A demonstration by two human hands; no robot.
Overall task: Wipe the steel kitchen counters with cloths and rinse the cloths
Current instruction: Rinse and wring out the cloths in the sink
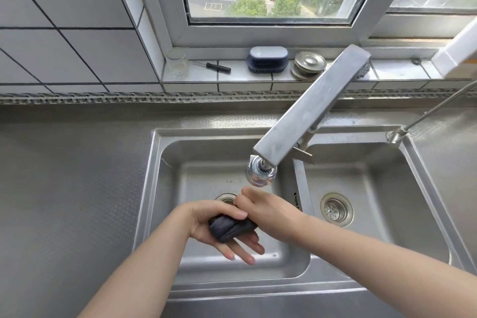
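A dark grey cloth [231, 227], bunched into a twisted roll, lies across the palm of my left hand [219, 230] over the left basin of the steel sink [165, 162]. The left thumb presses on top of the cloth and the fingers stretch out under it. My right hand [268, 210] grips the cloth's right end, fingers curled round it. Both hands sit just below the faucet head [260, 174]. I cannot see water running. The steel counter [69, 188] stretches to the left of the sink.
The right basin [366, 188] has a drain strainer [336, 209]. On the window sill stand a glass [176, 63], a screwdriver [214, 66], a blue brush [267, 59], stacked steel lids [308, 64] and a steel scourer [362, 71]. A thin second spout [397, 134] rises at the right.
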